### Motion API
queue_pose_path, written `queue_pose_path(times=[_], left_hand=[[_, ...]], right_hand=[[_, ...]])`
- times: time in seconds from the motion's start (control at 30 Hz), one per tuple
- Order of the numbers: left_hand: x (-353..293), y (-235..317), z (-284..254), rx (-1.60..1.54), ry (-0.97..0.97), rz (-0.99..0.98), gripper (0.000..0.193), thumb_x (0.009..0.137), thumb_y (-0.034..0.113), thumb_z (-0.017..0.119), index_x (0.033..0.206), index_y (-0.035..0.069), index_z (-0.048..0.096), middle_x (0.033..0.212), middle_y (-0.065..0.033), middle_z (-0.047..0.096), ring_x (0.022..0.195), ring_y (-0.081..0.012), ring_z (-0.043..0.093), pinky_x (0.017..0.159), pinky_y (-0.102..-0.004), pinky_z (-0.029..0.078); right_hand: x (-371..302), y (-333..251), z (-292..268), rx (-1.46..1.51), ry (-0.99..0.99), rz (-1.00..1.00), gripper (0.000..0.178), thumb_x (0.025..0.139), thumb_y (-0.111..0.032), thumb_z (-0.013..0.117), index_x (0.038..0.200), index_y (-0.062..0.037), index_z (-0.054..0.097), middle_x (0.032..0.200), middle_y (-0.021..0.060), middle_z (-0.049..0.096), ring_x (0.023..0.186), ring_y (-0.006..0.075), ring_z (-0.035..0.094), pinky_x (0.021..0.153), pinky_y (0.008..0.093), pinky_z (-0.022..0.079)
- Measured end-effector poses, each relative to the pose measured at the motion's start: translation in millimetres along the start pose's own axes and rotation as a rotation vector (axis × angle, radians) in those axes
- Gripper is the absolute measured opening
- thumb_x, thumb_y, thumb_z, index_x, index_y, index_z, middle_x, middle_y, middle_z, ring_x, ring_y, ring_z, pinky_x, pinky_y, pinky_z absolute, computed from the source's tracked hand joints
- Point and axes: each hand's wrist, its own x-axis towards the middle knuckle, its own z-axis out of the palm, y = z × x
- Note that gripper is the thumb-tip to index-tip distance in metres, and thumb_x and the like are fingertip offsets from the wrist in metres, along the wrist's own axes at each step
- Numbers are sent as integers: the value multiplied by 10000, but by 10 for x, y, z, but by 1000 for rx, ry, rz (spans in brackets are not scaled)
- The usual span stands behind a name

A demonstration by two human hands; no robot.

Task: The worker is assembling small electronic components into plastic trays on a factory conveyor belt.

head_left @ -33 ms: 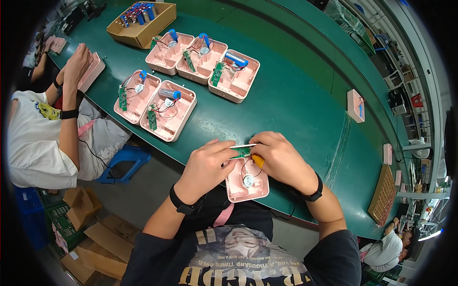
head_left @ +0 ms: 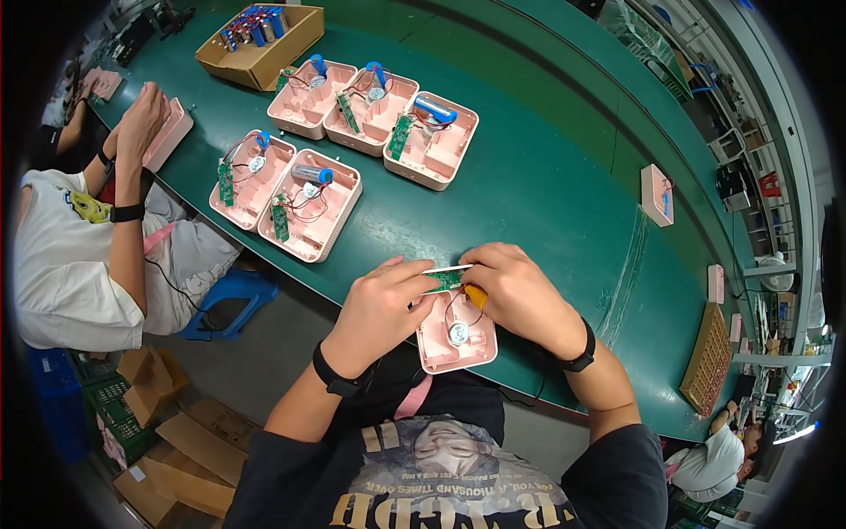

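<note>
At the near table edge sits a pink plastic housing point(head_left: 454, 357), its inside facing up. A round silver part point(head_left: 458, 333) with thin wires lies in it. Across its far end is a green circuit board point(head_left: 448, 280), with a whitish edge behind it. My left hand point(head_left: 383, 304) is closed, its fingertips pinching the board's left end. My right hand point(head_left: 520, 286) is curled at the right end, fingertips on the whitish edge. Under its fingers shows a yellow-orange object point(head_left: 476, 296), mostly covered; its kind cannot be made out.
Several pink housings point(head_left: 339, 231) with boards, wires and blue batteries stand to the far left. Behind them is a cardboard box point(head_left: 238, 70) of batteries. A co-worker's hands point(head_left: 145, 119) hold another housing at left. One housing point(head_left: 654, 198) and a brown gridded tray point(head_left: 705, 361) lie right.
</note>
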Motion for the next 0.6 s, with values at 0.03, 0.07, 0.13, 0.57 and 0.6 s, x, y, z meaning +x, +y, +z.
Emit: queue_pose_path(times=[0.03,0.07,0.13,0.57,0.6], left_hand=[[-3,2,-2,7,5,-4,167,825,58,809,991,53,797,1165,-101,790,949,-307,777,1032,-462,617],[0,7,-3,7,4,-3,167,825,58,809,991,53,797,1165,-101,790,949,-307,777,1032,-462,617],[11,24,-3,29,-7,19,169,826,51,804,995,55,797,1176,-106,788,951,-309,778,968,-433,638],[21,42,-6,15,-37,12,130,836,45,805,966,50,802,1188,-125,785,929,-293,781,753,-373,647],[23,45,-5,14,-39,14,130,836,45,805,966,50,802,1188,-125,785,929,-293,781,753,-373,647]], right_hand=[[-5,-10,-1,-12,-8,3,156,809,-42,781,957,1,761,1156,130,731,1119,331,693,999,438,551],[-8,-19,-3,-24,-16,5,159,810,-41,777,960,7,752,1157,138,731,1106,342,698,992,444,554],[-8,-27,-15,-35,-25,8,163,812,-39,773,963,13,743,1159,146,731,1092,352,704,986,450,557],[-46,-23,-15,-49,-68,-8,218,807,-29,770,1015,20,724,1155,166,730,1033,378,715,934,448,579],[-47,-25,-4,-71,-63,-16,213,804,-24,770,1009,16,729,1158,160,731,1030,373,715,931,446,580]])
